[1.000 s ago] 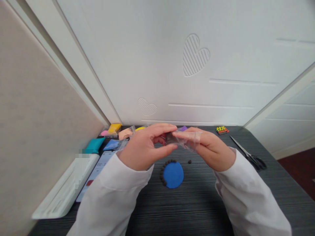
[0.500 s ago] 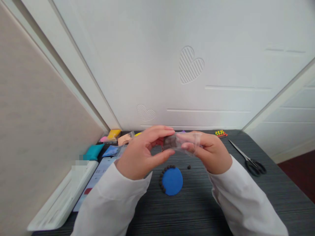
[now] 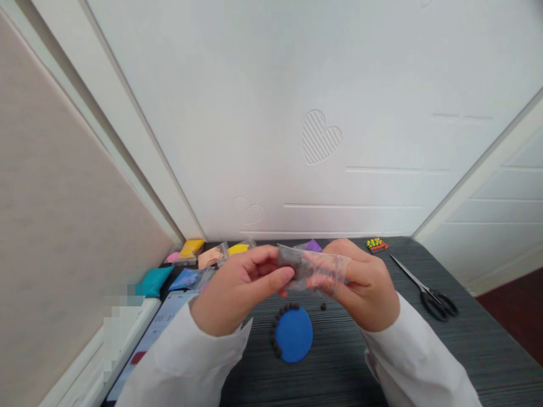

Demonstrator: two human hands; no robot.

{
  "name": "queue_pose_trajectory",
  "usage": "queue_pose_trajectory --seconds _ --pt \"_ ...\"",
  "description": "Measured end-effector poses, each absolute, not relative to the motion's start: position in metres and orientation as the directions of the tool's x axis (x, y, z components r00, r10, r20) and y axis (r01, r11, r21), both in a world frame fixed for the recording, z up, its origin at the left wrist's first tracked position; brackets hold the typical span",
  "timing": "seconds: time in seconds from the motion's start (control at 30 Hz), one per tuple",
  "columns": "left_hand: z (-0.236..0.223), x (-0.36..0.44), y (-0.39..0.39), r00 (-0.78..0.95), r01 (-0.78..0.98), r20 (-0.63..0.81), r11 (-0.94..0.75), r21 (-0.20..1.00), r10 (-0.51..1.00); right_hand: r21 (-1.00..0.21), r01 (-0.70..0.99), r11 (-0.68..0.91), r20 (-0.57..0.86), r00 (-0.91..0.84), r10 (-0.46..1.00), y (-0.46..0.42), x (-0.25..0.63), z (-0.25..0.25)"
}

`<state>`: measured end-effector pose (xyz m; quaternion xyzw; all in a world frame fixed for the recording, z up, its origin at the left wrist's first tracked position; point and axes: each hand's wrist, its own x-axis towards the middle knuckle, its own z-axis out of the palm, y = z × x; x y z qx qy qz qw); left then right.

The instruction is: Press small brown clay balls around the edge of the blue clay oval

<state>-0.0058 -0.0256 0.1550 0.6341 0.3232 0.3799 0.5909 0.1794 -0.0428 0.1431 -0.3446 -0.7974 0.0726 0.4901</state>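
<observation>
A clear plastic bag (image 3: pixel 292 261) with dark grey clay inside is held between my hands above the table. My left hand (image 3: pixel 244 285) pinches its clay-filled end between thumb and fingers. The fingers of my right hand (image 3: pixel 360 277) reach into the bag's open end and show through the clear film. Below them lies a flat blue clay disc (image 3: pixel 294 334) with small dark balls (image 3: pixel 275 330) set along its left and upper edge. One loose dark ball (image 3: pixel 323 306) rests on the table to the right of the disc.
Scissors (image 3: pixel 428 291) lie at the right, near a small red, yellow and green piece (image 3: pixel 376 245). Bags of yellow (image 3: pixel 192 247), peach (image 3: pixel 211 256), blue (image 3: pixel 185 279) and purple (image 3: pixel 313 246) clay line the back and left. A teal packet (image 3: pixel 156 281), white tray (image 3: pixel 136 325) and phone (image 3: pixel 163 325) sit left.
My left fingers have shifted on the bag, with the thumb now across its clay-filled end. The view has tilted up, so the table things appear lower.
</observation>
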Motion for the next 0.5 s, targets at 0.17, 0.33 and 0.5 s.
queue_pose_trajectory --seconds 0.17,0.33,0.5 --pt "0.157 -0.009 -0.027 0.506 -0.023 0.072 -0.070 0.997 0.859 -0.387 0.523 0.759 0.732 -0.326 0.598 -0.047 0.177 0.147" --pt "0.155 -0.006 -0.031 0.490 -0.101 0.123 -0.084 0.991 0.863 -0.378 0.532 0.757 0.730 -0.332 0.598 -0.049 0.175 0.150" --pt "0.154 -0.002 -0.032 0.416 -0.080 0.169 -0.149 0.986 0.894 -0.405 0.548 0.732 0.712 -0.313 0.628 -0.055 0.172 0.150"
